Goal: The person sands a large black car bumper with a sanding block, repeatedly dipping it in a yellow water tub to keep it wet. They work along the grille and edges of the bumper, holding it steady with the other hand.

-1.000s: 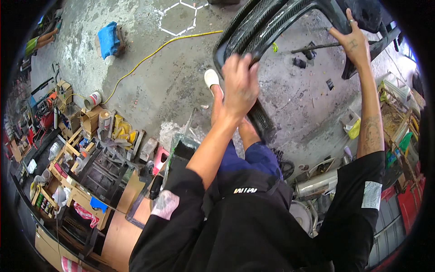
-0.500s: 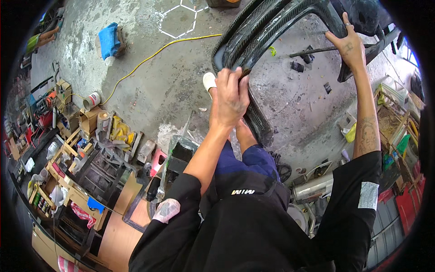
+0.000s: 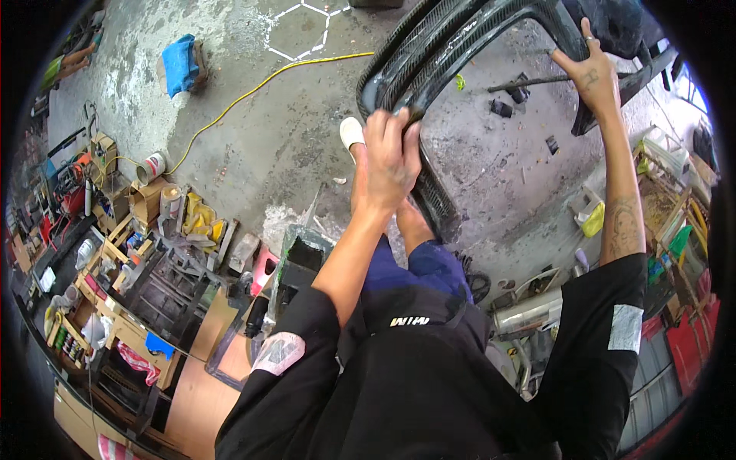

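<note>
A large black carbon-fibre car bumper with curved, glossy ribs reaches across the upper right. My left hand is closed at its near lower corner, fingers bent over the edge. Whether anything thin lies under those fingers is hidden. Farther right, my right hand grips the bumper's side section, with the thumb to the left and a finger stretched up along it. A narrower carbon-weave part of the bumper hangs below my left hand, beside my leg.
A yellow cable crosses the concrete floor toward the bumper. Left are a blue-covered block, a tin can and a cluttered rack of parts. A metal cylinder lies at right, near piled scrap. Small black pieces dot the floor.
My left hand has shifted very slightly along the bumper's corner. The right hand keeps its hold, and the whole view has tilted a little.
</note>
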Action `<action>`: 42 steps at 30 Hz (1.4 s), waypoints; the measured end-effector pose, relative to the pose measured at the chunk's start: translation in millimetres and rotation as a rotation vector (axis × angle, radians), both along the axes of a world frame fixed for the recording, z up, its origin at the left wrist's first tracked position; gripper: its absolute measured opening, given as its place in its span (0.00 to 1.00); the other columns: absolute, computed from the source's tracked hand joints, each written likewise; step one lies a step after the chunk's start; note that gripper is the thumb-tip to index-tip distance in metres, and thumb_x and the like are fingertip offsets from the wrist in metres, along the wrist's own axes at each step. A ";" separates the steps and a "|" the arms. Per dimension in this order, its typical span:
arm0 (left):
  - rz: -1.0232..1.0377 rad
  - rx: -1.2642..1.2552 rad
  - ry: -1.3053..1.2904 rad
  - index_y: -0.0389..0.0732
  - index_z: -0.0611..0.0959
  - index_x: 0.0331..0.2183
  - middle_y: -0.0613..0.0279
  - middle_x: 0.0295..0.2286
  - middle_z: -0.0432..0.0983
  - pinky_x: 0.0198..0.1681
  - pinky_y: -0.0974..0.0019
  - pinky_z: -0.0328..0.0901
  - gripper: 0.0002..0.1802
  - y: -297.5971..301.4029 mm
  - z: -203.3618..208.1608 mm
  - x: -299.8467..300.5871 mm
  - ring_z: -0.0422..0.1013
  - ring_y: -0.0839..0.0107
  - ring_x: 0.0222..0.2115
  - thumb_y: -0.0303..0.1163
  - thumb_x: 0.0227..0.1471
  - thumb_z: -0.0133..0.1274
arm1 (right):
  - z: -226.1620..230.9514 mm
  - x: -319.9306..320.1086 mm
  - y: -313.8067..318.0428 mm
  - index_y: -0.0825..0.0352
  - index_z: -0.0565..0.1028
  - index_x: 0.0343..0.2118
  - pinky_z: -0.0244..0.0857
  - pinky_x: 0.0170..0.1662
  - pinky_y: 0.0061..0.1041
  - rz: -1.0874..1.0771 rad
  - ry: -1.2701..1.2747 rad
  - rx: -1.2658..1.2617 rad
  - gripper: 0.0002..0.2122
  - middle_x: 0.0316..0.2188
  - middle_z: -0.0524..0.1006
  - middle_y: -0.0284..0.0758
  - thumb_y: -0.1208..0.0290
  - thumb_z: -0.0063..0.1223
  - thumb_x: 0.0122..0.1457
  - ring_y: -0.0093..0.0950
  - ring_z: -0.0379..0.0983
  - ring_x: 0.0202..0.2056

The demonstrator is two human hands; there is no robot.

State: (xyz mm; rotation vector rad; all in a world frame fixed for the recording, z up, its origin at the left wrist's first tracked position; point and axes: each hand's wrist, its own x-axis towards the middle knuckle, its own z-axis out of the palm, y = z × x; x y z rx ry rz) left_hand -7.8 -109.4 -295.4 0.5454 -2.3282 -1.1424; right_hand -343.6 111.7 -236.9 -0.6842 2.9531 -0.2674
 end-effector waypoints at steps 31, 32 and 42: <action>-0.001 -0.022 0.002 0.34 0.82 0.41 0.50 0.35 0.74 0.44 0.55 0.66 0.11 -2.0 11.8 -1.7 0.72 0.50 0.37 0.21 0.55 0.62 | -10.3 -11.3 10.5 0.51 0.62 0.73 0.68 0.60 0.38 0.048 0.091 -0.016 0.46 0.60 0.74 0.58 0.42 0.68 0.52 0.49 0.78 0.56; 0.012 -0.065 0.041 0.34 0.81 0.41 0.50 0.35 0.73 0.44 0.55 0.66 0.10 -0.4 8.1 -19.5 0.72 0.50 0.37 0.21 0.55 0.62 | -14.0 -14.0 13.8 0.52 0.62 0.73 0.70 0.58 0.37 0.080 0.196 -0.039 0.46 0.59 0.76 0.57 0.43 0.68 0.52 0.48 0.79 0.54; -0.044 -0.102 0.001 0.32 0.81 0.41 0.51 0.33 0.73 0.45 0.53 0.65 0.12 -6.8 19.8 -42.5 0.71 0.50 0.36 0.21 0.54 0.63 | -9.3 -21.5 13.2 0.52 0.64 0.72 0.71 0.55 0.39 0.155 0.120 0.090 0.44 0.50 0.81 0.55 0.42 0.66 0.52 0.51 0.80 0.51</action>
